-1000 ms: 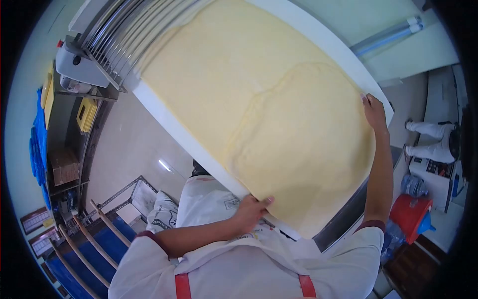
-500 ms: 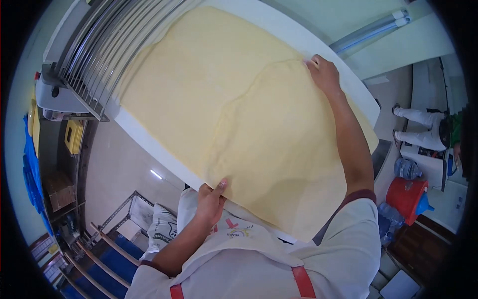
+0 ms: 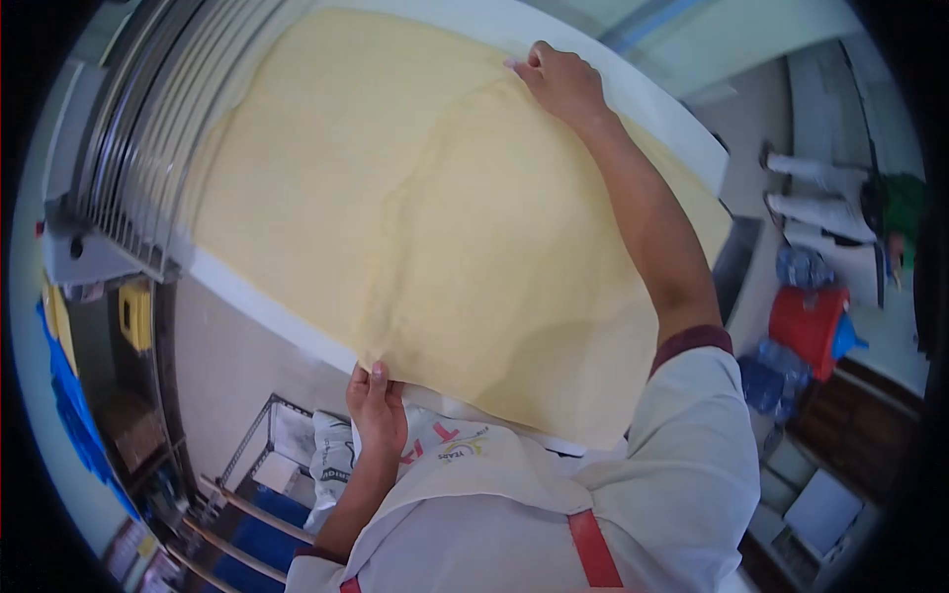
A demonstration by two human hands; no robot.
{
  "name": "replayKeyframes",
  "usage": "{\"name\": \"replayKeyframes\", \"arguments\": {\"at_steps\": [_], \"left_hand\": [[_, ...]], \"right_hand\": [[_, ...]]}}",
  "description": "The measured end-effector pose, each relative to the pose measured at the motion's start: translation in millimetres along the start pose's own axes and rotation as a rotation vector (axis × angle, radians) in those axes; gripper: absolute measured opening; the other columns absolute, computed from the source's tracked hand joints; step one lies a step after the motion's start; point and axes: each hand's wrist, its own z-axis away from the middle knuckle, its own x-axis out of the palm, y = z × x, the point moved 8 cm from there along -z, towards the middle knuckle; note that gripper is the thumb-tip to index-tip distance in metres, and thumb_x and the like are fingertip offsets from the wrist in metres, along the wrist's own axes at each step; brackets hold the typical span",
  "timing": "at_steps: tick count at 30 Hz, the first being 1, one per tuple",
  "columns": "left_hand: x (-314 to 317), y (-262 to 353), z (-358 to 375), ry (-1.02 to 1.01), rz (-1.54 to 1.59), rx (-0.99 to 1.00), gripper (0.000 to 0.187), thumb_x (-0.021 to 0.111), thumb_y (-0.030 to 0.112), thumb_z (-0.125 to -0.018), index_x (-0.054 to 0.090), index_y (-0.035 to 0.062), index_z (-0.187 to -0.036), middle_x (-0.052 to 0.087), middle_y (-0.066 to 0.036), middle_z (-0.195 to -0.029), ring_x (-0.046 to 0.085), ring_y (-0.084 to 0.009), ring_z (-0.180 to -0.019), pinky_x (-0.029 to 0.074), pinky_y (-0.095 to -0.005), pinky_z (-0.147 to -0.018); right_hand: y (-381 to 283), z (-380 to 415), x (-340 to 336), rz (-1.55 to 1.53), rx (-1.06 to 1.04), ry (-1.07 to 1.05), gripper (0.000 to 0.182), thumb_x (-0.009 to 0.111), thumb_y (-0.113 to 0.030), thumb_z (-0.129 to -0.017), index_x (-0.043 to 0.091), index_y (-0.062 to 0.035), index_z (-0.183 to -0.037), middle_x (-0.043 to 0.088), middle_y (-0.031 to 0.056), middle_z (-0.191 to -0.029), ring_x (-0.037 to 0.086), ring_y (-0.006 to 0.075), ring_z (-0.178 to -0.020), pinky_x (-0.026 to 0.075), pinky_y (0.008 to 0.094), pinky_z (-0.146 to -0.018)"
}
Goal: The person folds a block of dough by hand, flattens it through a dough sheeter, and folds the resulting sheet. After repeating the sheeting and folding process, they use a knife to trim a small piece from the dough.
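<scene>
Dough sheet lies on the white worktop beside the rollers, folded partway, and I see left hand pinching its near corner, right hand fingers pressed on the far edge.

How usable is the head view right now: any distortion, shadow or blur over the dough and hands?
Head view: strong fisheye bend with a black rim, so the white conveyor belt curves. The pale yellow dough sheet is evenly lit, with soft shadow near its lower edge. Left hand and right hand are fairly sharp; the edges of the picture are soft.
</scene>
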Motion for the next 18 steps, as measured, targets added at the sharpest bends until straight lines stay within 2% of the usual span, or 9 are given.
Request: {"name": "replayKeyframes", "arguments": {"at_steps": [5,7,9,12,15,17,18], "left_hand": [[23.6,-56.3,26.8,-0.088,-0.137,-0.295,0.031,0.061,0.008,-0.092,0.051,-0.0002,-0.12,0.062,-0.011,-0.114,0.061,-0.019,-0.104,0.052,-0.0333,-0.09],[30.9,-66.0,33.3,-0.119,-0.273,-0.357,0.035,0.062,0.01,-0.092,0.048,-0.0001,-0.122,0.06,-0.013,-0.117,0.059,-0.0218,-0.109,0.05,-0.0365,-0.095],[34.8,-60.5,33.0,-0.123,-0.28,-0.343,0.036,0.064,0.011,-0.091,0.048,-0.0035,-0.12,0.06,-0.015,-0.116,0.06,-0.0222,-0.105,0.05,-0.0365,-0.093],[25.7,-60.7,42.7,-0.117,-0.292,-0.332,0.034,0.065,0.013,-0.092,0.051,-0.0058,-0.117,0.062,-0.015,-0.112,0.062,-0.0196,-0.096,0.051,-0.0333,-0.086],[31.3,-68.5,44.1,-0.169,-0.223,-0.352,0.034,0.065,0.014,-0.092,0.052,-0.0052,-0.116,0.062,-0.015,-0.112,0.062,-0.0189,-0.096,0.051,-0.032,-0.085],[32.3,-84.4,52.3,-0.195,-0.228,-0.411,0.034,0.065,0.015,-0.091,0.053,-0.0048,-0.116,0.062,-0.014,-0.112,0.062,-0.0188,-0.096,0.051,-0.0317,-0.085],[35.1,-87.6,55.5,-0.205,-0.28,-0.421,0.033,0.066,0.015,-0.091,0.054,-0.0044,-0.116,0.062,-0.014,-0.112,0.062,-0.0181,-0.096,0.05,-0.0313,-0.086]], "right_hand": [[59.5,51.9,-15.2,0.035,0.117,-0.102,0.047,0.052,-0.05,-0.092,0.062,-0.0046,-0.101,0.068,0.0171,-0.09,0.065,0.0336,-0.091,0.049,0.0475,-0.079],[51.7,55.2,-17.5,0.085,0.053,0.015,0.049,0.052,-0.049,-0.092,0.063,-0.0029,-0.104,0.068,0.0183,-0.091,0.065,0.0339,-0.093,0.049,0.0469,-0.082],[49.7,32.9,-26.0,0.052,-0.005,0.076,0.049,0.052,-0.049,-0.092,0.064,-0.0031,-0.104,0.068,0.0184,-0.092,0.065,0.0343,-0.093,0.049,0.0465,-0.083],[57.0,25.2,-13.8,0.056,0.086,-0.07,0.047,0.053,-0.048,-0.091,0.064,-0.0038,-0.102,0.069,0.0168,-0.091,0.065,0.0346,-0.092,0.049,0.0463,-0.083],[75.6,52.0,-20.2,0.062,0.096,-0.069,0.048,0.053,-0.045,-0.092,0.062,-0.0026,-0.112,0.067,0.0178,-0.103,0.062,0.0362,-0.101,0.047,0.0452,-0.09],[125.2,79.5,-21.7,0.067,0.198,0.081,0.039,0.057,-0.035,-0.089,0.063,0.0001,-0.106,0.066,0.0233,-0.099,0.062,0.0398,-0.097,0.048,0.046,-0.084],[135.4,98.6,-27.0,0.095,0.173,0.07,0.039,0.057,-0.037,-0.089,0.064,-0.0003,-0.103,0.066,0.0236,-0.099,0.062,0.0406,-0.097,0.048,0.0466,-0.084]]}}
